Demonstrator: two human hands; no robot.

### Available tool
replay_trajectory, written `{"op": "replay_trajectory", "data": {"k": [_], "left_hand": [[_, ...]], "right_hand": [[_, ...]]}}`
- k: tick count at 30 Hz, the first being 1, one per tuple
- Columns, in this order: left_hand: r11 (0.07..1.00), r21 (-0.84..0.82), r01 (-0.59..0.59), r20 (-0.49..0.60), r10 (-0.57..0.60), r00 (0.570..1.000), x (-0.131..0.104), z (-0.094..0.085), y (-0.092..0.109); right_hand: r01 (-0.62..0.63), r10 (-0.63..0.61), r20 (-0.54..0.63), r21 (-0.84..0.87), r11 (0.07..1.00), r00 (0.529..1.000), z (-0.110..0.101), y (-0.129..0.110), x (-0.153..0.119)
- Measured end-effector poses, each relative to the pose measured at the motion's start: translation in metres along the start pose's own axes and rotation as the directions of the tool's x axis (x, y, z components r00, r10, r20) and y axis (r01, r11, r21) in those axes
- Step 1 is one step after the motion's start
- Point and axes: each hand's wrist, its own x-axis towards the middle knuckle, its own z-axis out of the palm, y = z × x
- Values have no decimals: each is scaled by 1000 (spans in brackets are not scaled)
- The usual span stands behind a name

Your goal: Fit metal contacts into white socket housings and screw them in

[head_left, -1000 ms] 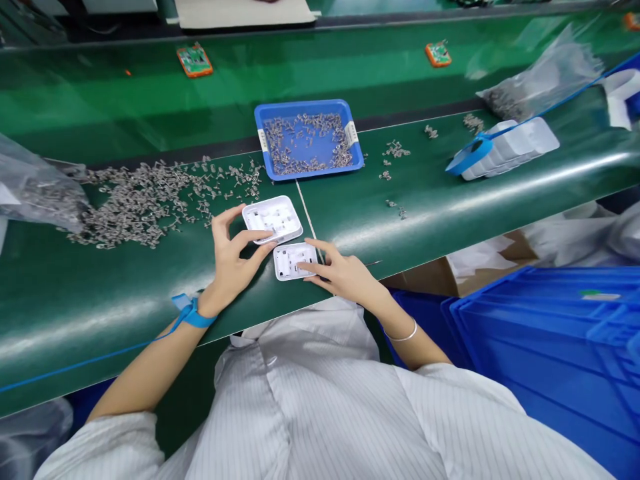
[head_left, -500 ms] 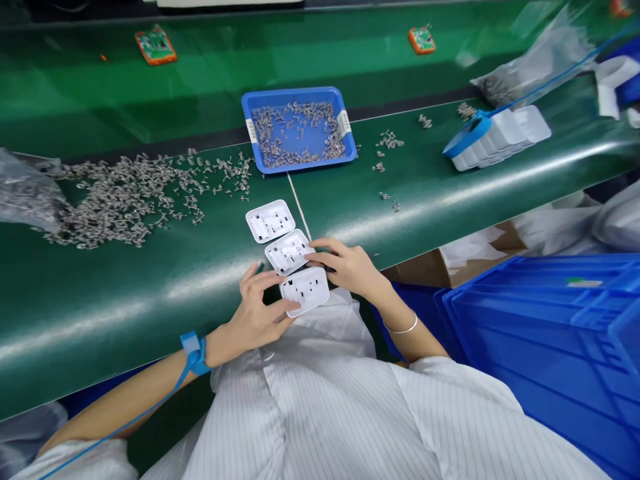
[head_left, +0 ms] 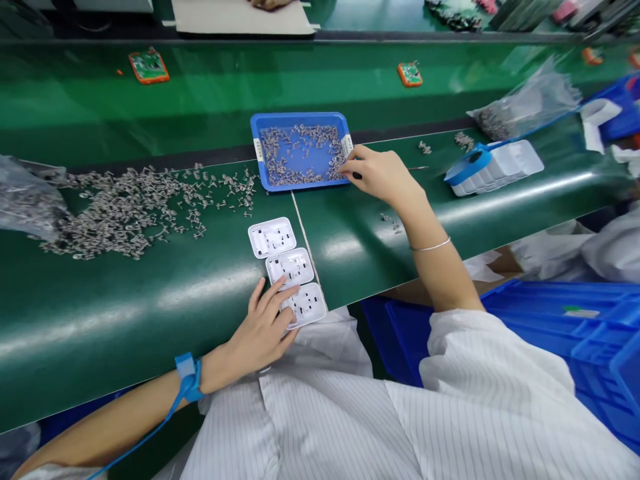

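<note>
Three white plastic covers lie in a column on the green bench: the far one (head_left: 273,237), the middle one (head_left: 295,267) and the near one (head_left: 311,305) at the bench edge. My left hand (head_left: 267,327) rests over the left side of the middle and near covers, fingers spread. Up at the blue tray (head_left: 300,119), my right hand (head_left: 377,175) has its fingertips pinched at the right rim, over small metal pieces (head_left: 330,139). Whatever is between those fingertips is too small to make out.
A big pile of metal pieces (head_left: 125,207) spills from a plastic bag (head_left: 30,200) on the left. White trays with a blue strap (head_left: 505,167) and another bag (head_left: 525,107) lie right. Blue crates (head_left: 565,320) stand below the bench. Orange-framed boards (head_left: 149,67) lie beyond.
My right hand has left the covers and moved up and right to the blue tray. My left hand still lies on the covers, which now sit more closely lined up.
</note>
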Motion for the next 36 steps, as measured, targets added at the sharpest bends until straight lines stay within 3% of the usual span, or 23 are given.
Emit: {"op": "replay_trajectory", "data": {"k": [6,13,25,30,36], "left_hand": [[997,-41,-63,-105,58,993,5,-7,-4],[973,-10,-230,-334,214,918,17,-11,-18],[979,-7,-204,-365,187,912,22,-16,-35],[987,-52,-151,-395,119,911,23,-14,-39],[985,-54,-163,-413,127,902,26,-14,-40]], "right_hand": [[196,-190,116,-39,980,975,1,11,20],[295,-255,263,-124,947,930,-6,12,31],[164,-191,159,166,972,969,14,25,46],[142,-172,136,207,968,976,11,24,47],[106,-141,106,285,953,984,6,27,46]]}}
